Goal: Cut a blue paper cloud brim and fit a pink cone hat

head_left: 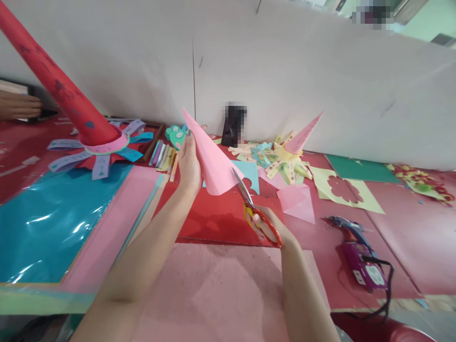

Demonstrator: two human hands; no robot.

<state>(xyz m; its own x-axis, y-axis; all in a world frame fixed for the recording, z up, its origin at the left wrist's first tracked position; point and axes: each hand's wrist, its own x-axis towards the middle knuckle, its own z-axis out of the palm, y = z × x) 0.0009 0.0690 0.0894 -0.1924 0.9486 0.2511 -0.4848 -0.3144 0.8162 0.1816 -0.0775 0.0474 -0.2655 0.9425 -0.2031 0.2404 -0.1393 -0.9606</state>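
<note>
My left hand (190,161) grips a pink paper cone (213,164) by its side, the tip pointing up and to the left. In my right hand (267,221) is a pair of scissors (252,202) with red and yellow handles. Its blades meet the lower right rim of the cone; whether paper lies between them is hard to see. Beneath the cone lies a red sheet (213,216), with a light blue sheet (249,170) behind it.
A tall red paper cone with loops (76,102) stands left, a smaller pink cone on yellow strips (302,135) right. Blue plastic-wrapped sheets (67,218), markers (162,154), a glue gun (351,228) and a purple power box (363,266) lie about. Another person's hand (19,105) rests far left.
</note>
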